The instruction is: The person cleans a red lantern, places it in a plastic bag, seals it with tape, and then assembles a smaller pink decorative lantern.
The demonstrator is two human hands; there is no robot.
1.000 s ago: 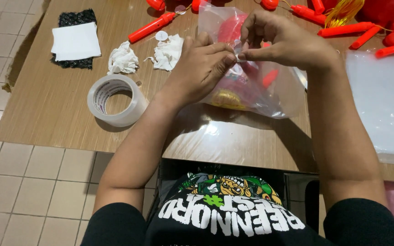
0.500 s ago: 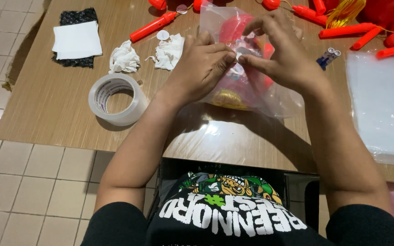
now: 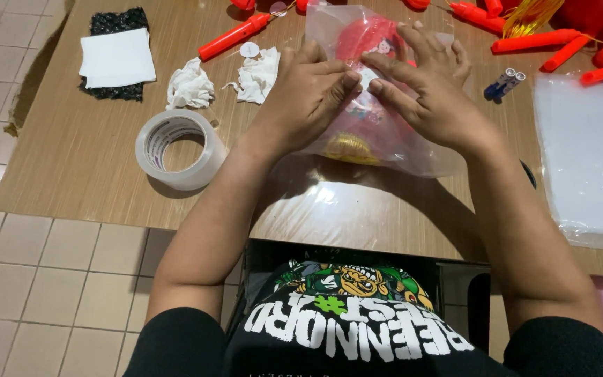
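The red and gold object is showing only blurrily through the clear plastic bag [image 3: 385, 132] lying on the wooden table [image 3: 92, 167] — its shape is unclear. The left hand [image 3: 308, 98] and right hand [image 3: 430, 94] are pressing flat on the bag, fingers loosely spread — gripping nothing.

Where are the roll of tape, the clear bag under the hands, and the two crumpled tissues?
roll of tape [image 3: 205, 162], head view, outer wall.
clear bag [image 3: 420, 159], head view, lower right corner.
crumpled tissues [image 3: 190, 85], head view, middle of the left one.
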